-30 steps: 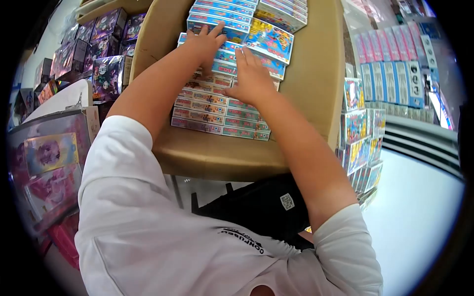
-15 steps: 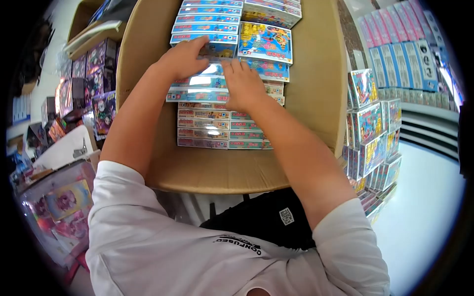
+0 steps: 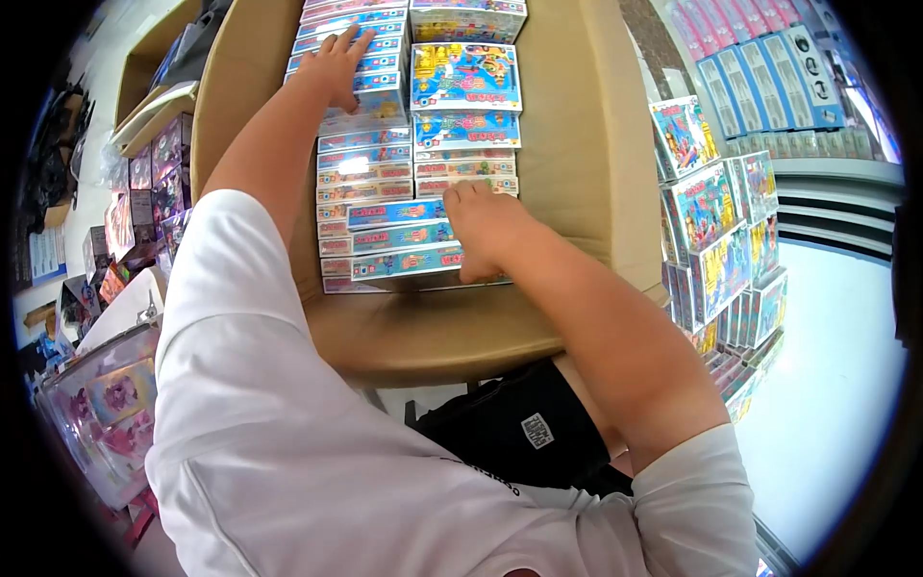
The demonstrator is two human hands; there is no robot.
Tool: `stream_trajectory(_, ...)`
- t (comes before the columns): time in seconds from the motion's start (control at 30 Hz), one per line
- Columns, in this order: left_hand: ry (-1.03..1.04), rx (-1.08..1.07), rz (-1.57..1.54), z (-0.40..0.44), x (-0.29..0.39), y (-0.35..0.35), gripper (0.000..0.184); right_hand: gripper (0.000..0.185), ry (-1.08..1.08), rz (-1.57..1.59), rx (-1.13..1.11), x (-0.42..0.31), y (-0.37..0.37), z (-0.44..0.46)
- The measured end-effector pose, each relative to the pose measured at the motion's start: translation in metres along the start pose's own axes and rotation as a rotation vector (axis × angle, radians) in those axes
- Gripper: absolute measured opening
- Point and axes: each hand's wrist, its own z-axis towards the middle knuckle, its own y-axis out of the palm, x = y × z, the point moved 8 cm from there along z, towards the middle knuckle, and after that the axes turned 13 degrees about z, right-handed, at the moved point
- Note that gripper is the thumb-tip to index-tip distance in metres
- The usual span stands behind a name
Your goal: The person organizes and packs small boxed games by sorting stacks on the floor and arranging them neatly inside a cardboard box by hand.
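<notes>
Inside a large cardboard carton (image 3: 567, 125), colourful boxes stand packed in two columns. My left hand (image 3: 336, 65), fingers spread, rests on the blue-edged boxes (image 3: 385, 58) of the far left column. Closer to me, my right hand (image 3: 488, 231) spans the right end of a short stack of blue boxes (image 3: 404, 236), fingers on its far side and thumb on its near side. This stack lies over a lower layer of cream-edged boxes (image 3: 365, 173). In the right column, a blue box with a yellow picture (image 3: 465, 75) shows its front.
Beside the carton on the right are stacked picture boxes (image 3: 716, 212), with blue and white packages (image 3: 769, 87) on a shelf beyond. To the left stand dark purple boxes (image 3: 173, 154) and a clear bin with pink contents (image 3: 106, 404).
The short stack of blue boxes has come toward me with my right hand, baring cream-edged boxes behind it. My left hand has moved away from it, up onto the far left boxes.
</notes>
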Motion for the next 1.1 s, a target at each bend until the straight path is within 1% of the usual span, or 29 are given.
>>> stream_trajectory(0.03, -0.015, -0.009, 0.000, 0.005, 0.004, 0.001, 0.140, 0.093, 0.066, -0.048, -0.089, 0.010, 0.009, 0.001)
stream_trajectory(0.07, -0.025, -0.018, 0.002, 0.008, 0.008, 0.004, 0.142, 0.095, 0.063, -0.066, -0.084, 0.015, 0.011, 0.002)
stream_trajectory(0.1, -0.018, 0.025, -0.052, 0.005, 0.014, 0.006, 0.141, 0.097, 0.061, -0.080, -0.078, 0.019, 0.013, 0.004)
stream_trajectory(0.13, -0.010, 0.055, -0.040, 0.000, 0.016, 0.003, 0.139, 0.100, 0.057, -0.091, -0.069, 0.021, 0.013, 0.005)
stream_trajectory(0.2, 0.003, 0.112, -0.017, -0.013, 0.019, -0.002, 0.135, 0.117, 0.058, -0.086, -0.056, 0.019, 0.015, 0.007)
stream_trajectory(0.23, 0.018, 0.118, 0.017, -0.019, 0.020, -0.005, 0.130, 0.126, 0.058, -0.086, -0.052, 0.018, 0.017, 0.008)
stream_trajectory(0.33, 0.125, 0.181, -0.047, -0.030, 0.021, 0.006, 0.129, 0.132, -0.158, -0.108, 0.160, -0.008, 0.023, 0.008)
stream_trajectory(0.37, 0.148, 0.224, -0.065, -0.035, 0.021, 0.009, 0.128, 0.133, -0.183, -0.085, 0.144, -0.013, 0.030, 0.010)
stream_trajectory(0.47, 0.204, 0.111, -0.067, -0.049, 0.020, 0.007, 0.129, 0.133, -0.269, -0.033, 0.084, -0.035, 0.038, 0.010)
stream_trajectory(0.5, 0.222, 0.160, -0.118, -0.050, 0.017, 0.009, 0.127, 0.133, -0.293, -0.015, 0.063, -0.040, 0.039, 0.007)
stream_trajectory(0.53, 0.198, 0.165, -0.116, -0.053, 0.016, 0.016, 0.127, 0.132, -0.312, 0.016, 0.042, -0.047, 0.043, 0.004)
stream_trajectory(0.57, 0.179, 0.174, -0.111, -0.052, 0.016, 0.022, 0.126, 0.133, -0.298, -0.032, 0.015, -0.048, 0.047, 0.002)
stream_trajectory(0.67, 0.125, 0.202, -0.101, -0.046, 0.013, 0.027, 0.127, 0.133, -0.256, -0.196, 0.139, -0.050, 0.046, 0.001)
stream_trajectory(0.7, 0.111, 0.185, -0.077, -0.040, 0.013, 0.029, 0.127, 0.131, -0.229, -0.221, 0.115, -0.051, 0.045, 0.001)
stream_trajectory(0.73, 0.091, 0.173, -0.054, -0.036, 0.012, 0.030, 0.127, 0.130, -0.226, -0.208, 0.125, -0.054, 0.047, 0.002)
stream_trajectory(0.8, 0.099, 0.228, -0.068, -0.036, 0.011, 0.029, 0.126, 0.129, -0.215, -0.199, 0.148, -0.055, 0.047, 0.004)
stream_trajectory(0.83, 0.101, 0.260, -0.077, -0.036, 0.010, 0.027, 0.125, 0.129, -0.220, -0.166, 0.141, -0.055, 0.045, 0.005)
stream_trajectory(0.87, 0.090, 0.244, -0.074, -0.036, 0.009, 0.028, 0.125, 0.129, -0.216, -0.131, 0.104, -0.052, 0.044, 0.008)
stream_trajectory(0.93, 0.073, 0.224, -0.077, -0.040, 0.013, 0.020, 0.125, 0.129, -0.195, -0.068, 0.033, -0.042, 0.032, 0.009)
stream_trajectory(0.97, 0.079, 0.123, -0.084, -0.039, 0.013, 0.022, 0.126, 0.129, -0.195, -0.087, 0.089, -0.037, 0.023, 0.006)
stream_trajectory(1.07, 0.038, 0.147, -0.012, -0.038, 0.014, 0.021, 0.119, 0.126, -0.183, -0.059, 0.173, -0.037, -0.025, -0.015)
stream_trajectory(1.1, 0.066, 0.123, -0.067, -0.036, 0.016, 0.025, 0.112, 0.123, -0.227, 0.017, 0.250, -0.045, -0.048, -0.031)
